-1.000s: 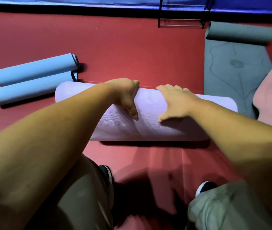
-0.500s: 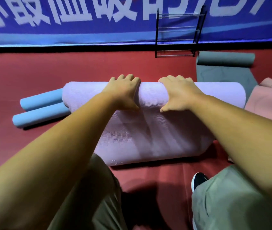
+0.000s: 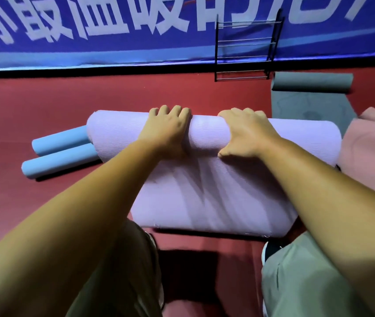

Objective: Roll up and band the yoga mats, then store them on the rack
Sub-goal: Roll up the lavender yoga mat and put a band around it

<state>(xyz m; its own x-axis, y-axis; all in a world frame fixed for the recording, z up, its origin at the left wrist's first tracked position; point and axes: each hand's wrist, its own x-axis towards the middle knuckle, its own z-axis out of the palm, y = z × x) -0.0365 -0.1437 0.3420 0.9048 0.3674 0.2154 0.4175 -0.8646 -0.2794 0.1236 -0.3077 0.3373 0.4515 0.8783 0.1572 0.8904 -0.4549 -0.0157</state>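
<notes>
Red floor [image 3: 44, 106] under a blue banner [image 3: 90, 49]. The left hand [image 3: 168, 131] and right hand [image 3: 248, 133] clasp the lilac mat [image 3: 204, 191] at its roll, fingers curled over the top, thumbs on the near side. A second ago it looked fully rolled. Now a flat tail spreads toward the knees, so it likely needs re-rolling before banding. The rack [image 3: 248, 46] stands behind the mat, and two blue rolls [image 3: 60, 154] lie to its left.

fingers [image 3: 177, 110] hidden behind lilac mat [image 3: 307, 138], banner [image 3: 113, 49] cropped
</notes>
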